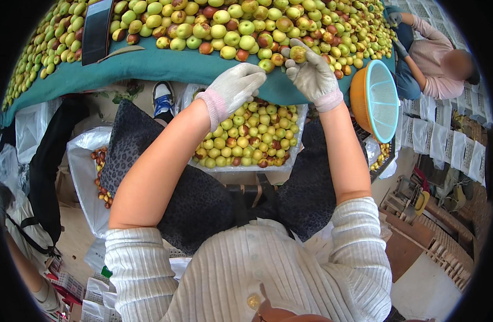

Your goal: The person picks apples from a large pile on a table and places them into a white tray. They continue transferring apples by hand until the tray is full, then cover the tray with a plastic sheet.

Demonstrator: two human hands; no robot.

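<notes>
A heap of green and brown jujubes (230, 38) lies on a teal cloth (158, 64) in front of me. My right hand (313, 74), in a white glove with a pink cuff, holds a yellow-brown jujube (298, 54) at its fingers, palm turned up. My left hand (236, 88), gloved alike, is at the cloth's near edge with its fingers curled downward. A jujube (266, 66) lies by its fingertips; whether that hand grips anything is hidden. Below the hands, between my knees, a plastic-lined crate (293, 159) is full of jujubes.
A smartphone (96, 32) lies on the cloth at left. An orange basin (359, 96) with a light-blue strainer (383, 100) stands at right. A lined crate (83, 177) with redder jujubes sits left of my leg. Co-workers (431, 60) sit at right and stand at left.
</notes>
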